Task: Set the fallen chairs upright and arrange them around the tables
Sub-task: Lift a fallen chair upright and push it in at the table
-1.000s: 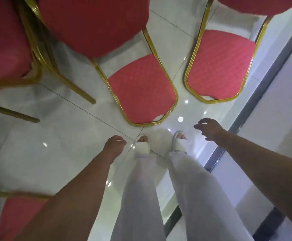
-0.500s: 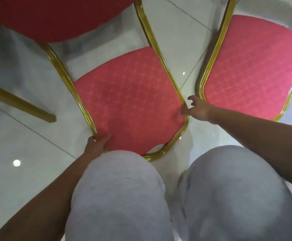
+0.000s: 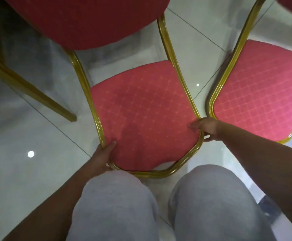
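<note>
Gold chair frame (image 3: 150,174) gripped by curled hands (left hand (image 3: 103,157), right hand (image 3: 206,127)).

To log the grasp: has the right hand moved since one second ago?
Yes. The right hand moved forward to the gold frame of the middle chair and now grips its right edge.

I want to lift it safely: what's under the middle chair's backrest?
Glossy tiled floor shows around the backrest; the left hand and right hand grip its gold frame. Directly beneath the pad is covered.
</note>
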A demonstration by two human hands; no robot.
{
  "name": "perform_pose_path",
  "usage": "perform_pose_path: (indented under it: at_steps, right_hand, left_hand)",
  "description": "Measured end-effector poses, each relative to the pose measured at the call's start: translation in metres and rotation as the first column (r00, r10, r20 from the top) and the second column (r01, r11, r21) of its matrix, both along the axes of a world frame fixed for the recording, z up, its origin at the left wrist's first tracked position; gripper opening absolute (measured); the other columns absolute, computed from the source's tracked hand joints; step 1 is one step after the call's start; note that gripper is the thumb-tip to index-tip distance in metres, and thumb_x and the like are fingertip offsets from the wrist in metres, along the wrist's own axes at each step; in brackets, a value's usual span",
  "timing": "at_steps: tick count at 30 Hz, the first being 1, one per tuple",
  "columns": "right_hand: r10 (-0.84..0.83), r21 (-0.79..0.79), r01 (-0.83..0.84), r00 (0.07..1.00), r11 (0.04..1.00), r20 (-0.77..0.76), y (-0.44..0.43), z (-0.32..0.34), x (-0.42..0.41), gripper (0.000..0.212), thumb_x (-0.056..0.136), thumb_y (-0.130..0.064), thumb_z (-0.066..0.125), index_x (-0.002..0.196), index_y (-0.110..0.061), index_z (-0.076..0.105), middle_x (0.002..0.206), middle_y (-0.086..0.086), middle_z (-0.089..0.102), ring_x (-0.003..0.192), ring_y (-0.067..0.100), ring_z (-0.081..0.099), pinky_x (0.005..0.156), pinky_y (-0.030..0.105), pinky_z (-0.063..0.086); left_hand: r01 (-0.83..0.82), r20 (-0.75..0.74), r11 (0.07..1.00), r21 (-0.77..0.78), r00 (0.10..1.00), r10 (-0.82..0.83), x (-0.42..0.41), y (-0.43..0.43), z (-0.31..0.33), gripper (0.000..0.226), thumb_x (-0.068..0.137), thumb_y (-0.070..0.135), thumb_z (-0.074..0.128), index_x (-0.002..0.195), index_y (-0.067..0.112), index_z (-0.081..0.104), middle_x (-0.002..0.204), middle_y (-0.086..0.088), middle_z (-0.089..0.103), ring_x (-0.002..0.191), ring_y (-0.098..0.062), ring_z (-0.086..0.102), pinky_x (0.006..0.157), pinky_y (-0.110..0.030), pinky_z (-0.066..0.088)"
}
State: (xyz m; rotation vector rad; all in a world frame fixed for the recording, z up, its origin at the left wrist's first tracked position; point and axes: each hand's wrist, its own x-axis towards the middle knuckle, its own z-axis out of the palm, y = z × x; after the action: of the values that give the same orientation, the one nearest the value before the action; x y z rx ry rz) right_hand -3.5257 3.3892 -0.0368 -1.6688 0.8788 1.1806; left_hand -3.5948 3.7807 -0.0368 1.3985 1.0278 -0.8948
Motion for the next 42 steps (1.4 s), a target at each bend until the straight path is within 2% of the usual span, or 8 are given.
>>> perform_pose_path:
  at_steps: [6, 15, 19, 23, 29, 32, 36, 42]
  right_hand:
    - [-0.043, 0.026, 0.042, 0.996, 0.999, 0.072, -0.01, 0.196, -0.023, 0.026, 0.088, -0.012, 0.069, 0.112, -0.007, 0.061, 0.084, 0.006, 0.064, 0.076, 0.021, 0.062, 0.069, 0.036, 0.053]
    - [-0.122, -0.062, 0.133, 0.981, 0.989, 0.152, -0.012, 0.54, -0.005, 0.015, 0.088, -0.003, 0.067, 0.1, -0.007, 0.059, 0.082, 0.01, 0.059, 0.069, 0.022, 0.059, 0.057, 0.031, 0.055]
    - [-0.173, -0.033, 0.188, 0.949, 0.982, 0.264, 0.001, 0.638, 0.028, 0.015, 0.087, -0.002, 0.067, 0.084, -0.012, 0.056, 0.071, 0.008, 0.054, 0.06, 0.018, 0.053, 0.058, 0.029, 0.048]
    - [-0.301, 0.059, 0.306, 0.854, 0.95, 0.424, 0.029, 0.711, 0.067, 0.014, 0.09, -0.014, 0.067, 0.082, -0.015, 0.055, 0.07, 0.007, 0.056, 0.056, 0.017, 0.059, 0.061, 0.031, 0.05]
    - [-0.147, 0.038, 0.156, 0.782, 0.987, 0.606, 0.082, 0.77, 0.066, 0.017, 0.086, -0.031, 0.071, 0.101, -0.035, 0.062, 0.11, -0.002, 0.062, 0.1, 0.024, 0.058, 0.079, 0.039, 0.05]
    - [0.062, -0.119, 0.022, 0.749, 0.993, 0.659, 0.09, 0.761, 0.032, 0.041, 0.088, -0.036, 0.067, 0.127, -0.027, 0.058, 0.131, 0.002, 0.056, 0.112, 0.023, 0.054, 0.088, 0.032, 0.042]
    - [0.401, -0.417, -0.179, 0.74, 0.891, 0.539, 0.072, 0.729, -0.033, 0.066, 0.092, -0.041, 0.061, 0.15, -0.022, 0.035, 0.154, 0.004, 0.038, 0.138, 0.025, 0.04, 0.108, 0.033, 0.035]
    - [0.349, -0.553, -0.142, 0.891, 0.821, 0.29, 0.021, 0.693, -0.138, 0.072, 0.091, -0.048, 0.057, 0.154, -0.026, 0.026, 0.157, 0.003, 0.032, 0.14, 0.028, 0.037, 0.111, 0.044, 0.036]
  left_hand:
    - [-0.022, -0.079, 0.999, 0.046, 0.997, 0.026, -0.017, 0.001, 0.19, 0.052, 0.09, 0.046, 0.066, 0.136, 0.035, 0.045, 0.125, 0.003, 0.063, 0.109, -0.026, 0.061, 0.08, -0.047, 0.056]
    - [-0.034, -0.141, 0.999, 0.012, 0.989, 0.035, -0.004, -0.013, 0.511, 0.029, 0.094, 0.022, 0.063, 0.122, 0.019, 0.058, 0.104, -0.003, 0.065, 0.09, -0.02, 0.058, 0.065, -0.033, 0.05]
    - [-0.164, -0.08, 0.985, -0.048, 0.984, 0.16, 0.023, -0.006, 0.599, 0.008, 0.093, 0.02, 0.064, 0.088, 0.014, 0.063, 0.067, 0.001, 0.064, 0.053, -0.01, 0.059, 0.043, -0.02, 0.046]
    - [-0.283, 0.077, 0.952, -0.119, 0.953, 0.293, 0.067, 0.008, 0.658, 0.025, 0.097, 0.02, 0.055, 0.073, 0.014, 0.053, 0.044, 0.0, 0.052, 0.032, -0.007, 0.05, 0.031, -0.013, 0.036]
    - [-0.456, 0.274, 0.848, -0.27, 0.808, 0.522, 0.114, 0.018, 0.707, 0.029, 0.101, 0.03, 0.045, 0.082, 0.009, 0.052, 0.075, -0.011, 0.056, 0.067, -0.021, 0.058, 0.05, -0.029, 0.056]
    - [-0.266, 0.433, 0.962, -0.059, 0.862, 0.264, 0.107, 0.016, 0.704, 0.008, 0.097, 0.012, 0.045, 0.09, 0.014, 0.049, 0.071, -0.009, 0.055, 0.062, -0.021, 0.054, 0.043, -0.027, 0.051]
    - [0.211, 0.342, 0.92, 0.332, 0.882, -0.325, 0.075, -0.001, 0.671, 0.028, 0.097, 0.025, 0.052, 0.123, 0.015, 0.051, 0.102, -0.006, 0.057, 0.081, -0.023, 0.057, 0.075, -0.042, 0.051]
    - [0.726, 0.253, 0.479, 0.494, 0.407, -0.877, 0.057, -0.088, 0.635, 0.072, 0.085, 0.026, 0.064, 0.15, 0.016, 0.034, 0.14, -0.015, 0.051, 0.119, -0.033, 0.056, 0.097, -0.041, 0.05]
